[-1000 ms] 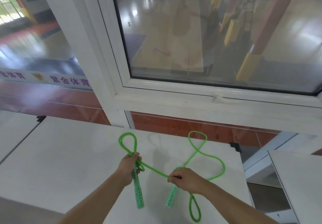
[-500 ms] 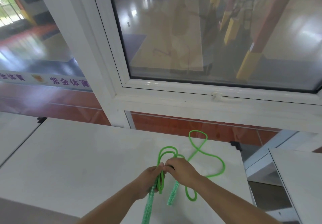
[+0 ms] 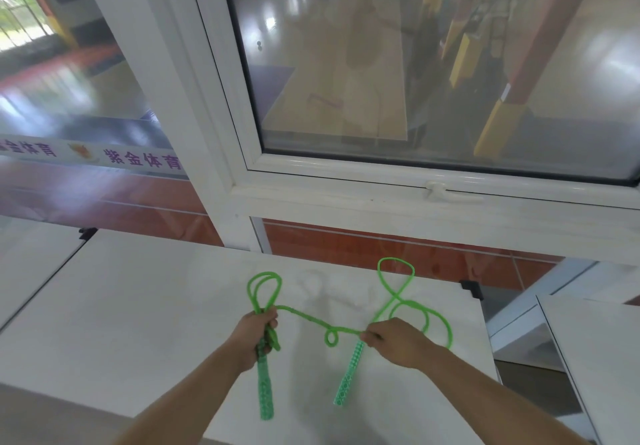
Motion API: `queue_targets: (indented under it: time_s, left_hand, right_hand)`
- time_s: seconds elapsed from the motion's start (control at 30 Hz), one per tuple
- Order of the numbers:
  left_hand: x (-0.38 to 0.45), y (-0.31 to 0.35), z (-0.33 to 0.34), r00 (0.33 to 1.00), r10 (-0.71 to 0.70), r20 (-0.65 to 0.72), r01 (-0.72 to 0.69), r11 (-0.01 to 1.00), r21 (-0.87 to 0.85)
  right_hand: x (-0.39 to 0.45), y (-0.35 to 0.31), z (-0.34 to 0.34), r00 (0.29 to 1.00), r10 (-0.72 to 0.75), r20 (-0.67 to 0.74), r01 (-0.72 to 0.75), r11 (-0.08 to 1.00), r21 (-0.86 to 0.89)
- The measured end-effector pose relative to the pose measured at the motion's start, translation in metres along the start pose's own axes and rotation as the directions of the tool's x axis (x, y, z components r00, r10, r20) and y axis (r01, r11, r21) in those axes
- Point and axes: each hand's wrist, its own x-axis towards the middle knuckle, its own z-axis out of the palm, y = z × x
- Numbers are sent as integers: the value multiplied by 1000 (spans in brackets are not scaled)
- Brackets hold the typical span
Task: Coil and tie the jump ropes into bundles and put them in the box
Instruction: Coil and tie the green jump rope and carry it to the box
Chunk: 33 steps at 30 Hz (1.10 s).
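White table [image 3: 138, 306] carries a green jump rope [image 3: 304, 320], mid-coil. Left hand [image 3: 254, 335] clenched on gathered loops and one handle [image 3: 265, 392]; right hand [image 3: 394, 340] pinches the cord beside the second handle [image 3: 348, 377]. Slack loops lie right. Next, judged: feed another loop leftward. No box visible.

Green rope [image 3: 313, 320] blurred between the hands, its path hidden inside each grip; both forearms cut off below.

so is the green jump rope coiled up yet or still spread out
Partly coiled. The left hand holds two loops of the green jump rope; the rest stretches to the right hand and sprawls loose on the white table.
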Motion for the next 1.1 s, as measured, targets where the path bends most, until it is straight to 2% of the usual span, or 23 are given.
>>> queue_targets:
  time_s: [0.13, 0.23, 0.27, 0.37, 0.43, 0.5, 0.57, 0.67, 0.8, 0.93, 1.0, 1.1]
  left_hand:
    - [12, 9, -35, 985, 66, -158, -55, 996, 70]
    - [15, 12, -38, 977, 139, -163, -112, 980, 165]
    - [14, 12, -36, 979, 148, -142, -123, 977, 173]
    - [5, 15, -26, 992, 128, 2, -126, 975, 182]
    - [-5, 18, -21, 980, 76, 183, -112, 974, 198]
    - [-12, 17, -14, 931, 19, 364, -119, 960, 254]
    - [-18, 17, -4, 879, -24, 477, -131, 948, 290]
    - [-26, 22, 12, 850, -55, 523, -133, 940, 315]
    - [-32, 32, 17, 824, -87, 560, -141, 925, 352]
    - [-28, 30, 9, 830, -108, 547, -57, 960, 276]
    - [-23, 28, 3, 863, -85, 499, -11, 983, 186]
    - [-11, 27, -13, 965, -40, 261, 36, 999, 20]
  right_hand:
    - [0, 27, -9, 986, 130, -102, -123, 990, 72]
    - [0, 36, -9, 968, 186, -168, -186, 982, 17]
    - [1, 36, -7, 968, 202, -149, -201, 979, 19]
    - [1, 33, 1, 959, 264, 103, -266, 964, 9]
    - [-1, 27, 9, 939, 275, 206, -305, 943, 132]
    - [-2, 10, 17, 954, 256, 154, -296, 873, 386]
    - [0, -18, 23, 980, 154, 128, -200, 812, 548]
    - [5, -57, 31, 976, -6, 218, -149, 711, 687]
    - [13, -69, 33, 996, -39, 79, -33, 671, 741]
    - [8, -69, 19, 991, -61, 116, -59, 582, 811]
    - [2, -60, 14, 989, -22, 150, -105, 612, 784]
    - [-6, -32, 8, 987, 64, 150, -152, 691, 707]
